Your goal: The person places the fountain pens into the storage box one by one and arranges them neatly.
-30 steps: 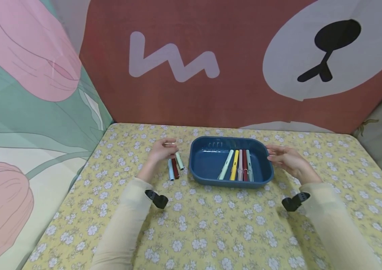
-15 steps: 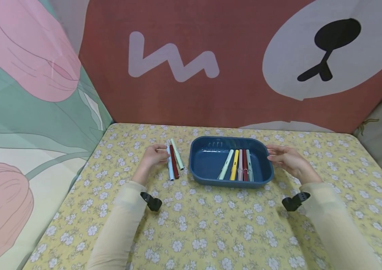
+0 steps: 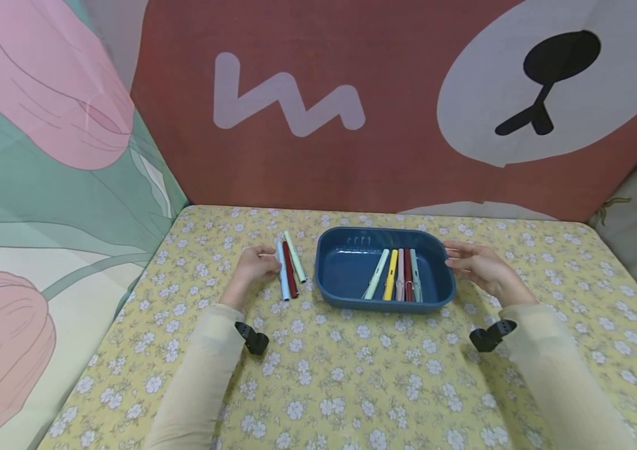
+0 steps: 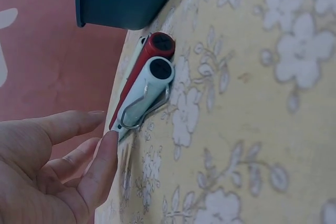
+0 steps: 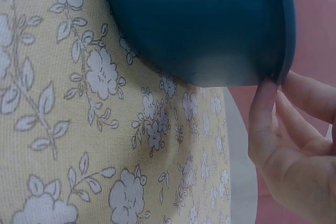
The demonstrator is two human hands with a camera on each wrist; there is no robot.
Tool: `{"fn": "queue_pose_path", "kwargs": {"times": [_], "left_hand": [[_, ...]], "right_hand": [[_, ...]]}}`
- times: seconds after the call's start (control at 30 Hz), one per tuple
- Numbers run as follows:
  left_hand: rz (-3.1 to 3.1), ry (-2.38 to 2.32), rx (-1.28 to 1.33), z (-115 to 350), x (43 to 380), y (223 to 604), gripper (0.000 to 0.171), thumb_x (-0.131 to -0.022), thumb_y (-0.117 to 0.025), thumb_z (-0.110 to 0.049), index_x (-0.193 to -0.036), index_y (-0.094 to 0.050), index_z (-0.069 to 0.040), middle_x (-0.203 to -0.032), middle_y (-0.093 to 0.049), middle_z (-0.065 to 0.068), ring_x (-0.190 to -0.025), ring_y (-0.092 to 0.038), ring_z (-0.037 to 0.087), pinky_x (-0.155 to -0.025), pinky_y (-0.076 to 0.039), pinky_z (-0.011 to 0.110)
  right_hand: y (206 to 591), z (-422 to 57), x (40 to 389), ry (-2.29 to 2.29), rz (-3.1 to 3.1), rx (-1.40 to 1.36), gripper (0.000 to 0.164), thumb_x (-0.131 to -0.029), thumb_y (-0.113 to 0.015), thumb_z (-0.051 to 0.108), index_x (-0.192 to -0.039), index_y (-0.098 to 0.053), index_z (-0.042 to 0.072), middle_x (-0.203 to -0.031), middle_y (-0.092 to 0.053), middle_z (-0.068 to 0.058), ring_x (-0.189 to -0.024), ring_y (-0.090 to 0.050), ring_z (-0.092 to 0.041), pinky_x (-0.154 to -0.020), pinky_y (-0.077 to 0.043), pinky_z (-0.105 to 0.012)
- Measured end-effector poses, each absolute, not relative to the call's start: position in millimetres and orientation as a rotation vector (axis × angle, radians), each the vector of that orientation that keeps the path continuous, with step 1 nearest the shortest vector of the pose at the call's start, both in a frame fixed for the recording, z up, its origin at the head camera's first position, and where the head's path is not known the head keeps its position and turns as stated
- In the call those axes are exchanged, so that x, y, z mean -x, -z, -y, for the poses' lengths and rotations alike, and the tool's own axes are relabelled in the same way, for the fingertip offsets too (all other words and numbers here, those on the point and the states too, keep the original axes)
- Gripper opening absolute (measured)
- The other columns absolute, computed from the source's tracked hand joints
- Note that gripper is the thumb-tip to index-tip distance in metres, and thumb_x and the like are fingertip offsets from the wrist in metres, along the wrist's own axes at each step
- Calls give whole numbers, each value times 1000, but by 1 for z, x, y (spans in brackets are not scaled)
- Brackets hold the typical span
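Observation:
My left hand (image 3: 253,265) is beside three pens on the cloth, with its fingertips close to the far end of the light blue pen (image 3: 284,275). In the left wrist view its thumb and index finger stand apart at that end; whether the thumb touches the pen, I cannot tell. A dark red pen (image 3: 290,269) lies alongside, then a pale green pen (image 3: 295,257) on the right. At the blue tray's (image 3: 341,281) right end, my right hand (image 3: 481,269) pinches the rim between thumb and fingers, as the right wrist view shows.
Inside the tray several pens lie side by side toward the right, among them a yellow pen (image 3: 391,275) and a mint pen (image 3: 377,275). A yellow floral cloth (image 3: 329,375) covers the table. Behind it hangs a brown printed backdrop (image 3: 295,169).
The left hand has drawn back to the left from over the pens, uncovering their far ends, and now sits by the light blue one. My right hand stays on the tray rim.

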State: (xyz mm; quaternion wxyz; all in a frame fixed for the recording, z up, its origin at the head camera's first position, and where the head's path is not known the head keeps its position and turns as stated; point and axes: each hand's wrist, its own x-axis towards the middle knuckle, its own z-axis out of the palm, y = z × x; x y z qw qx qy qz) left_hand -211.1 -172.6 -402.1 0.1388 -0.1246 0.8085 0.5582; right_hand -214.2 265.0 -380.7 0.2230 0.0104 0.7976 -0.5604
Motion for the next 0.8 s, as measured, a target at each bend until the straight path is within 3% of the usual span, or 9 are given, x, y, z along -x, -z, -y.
{"fn": "queue_pose_path", "kwargs": {"times": [0.27, 0.8], "left_hand": [[-2347, -1572, 370, 172, 210, 405, 50, -90, -62, -6, -137, -45, 3, -132, -55, 25, -113, -62, 35, -92, -57, 35], [-2392, -1485, 377, 165, 209, 406, 51, -88, -64, -7, -135, -48, 4, -130, -54, 27, -105, -65, 35, -86, -59, 34]], "right_hand": [[381, -265, 213, 1563, -2198, -39, 64, -100, -51, 16, -153, -17, 4, -157, -16, -25, -90, -50, 18, -84, -50, -8], [380, -264, 213, 1571, -2189, -48, 63, -100, -49, 13, -153, -16, 5, -157, -16, -25, -89, -51, 16, -83, -50, -9]]}}
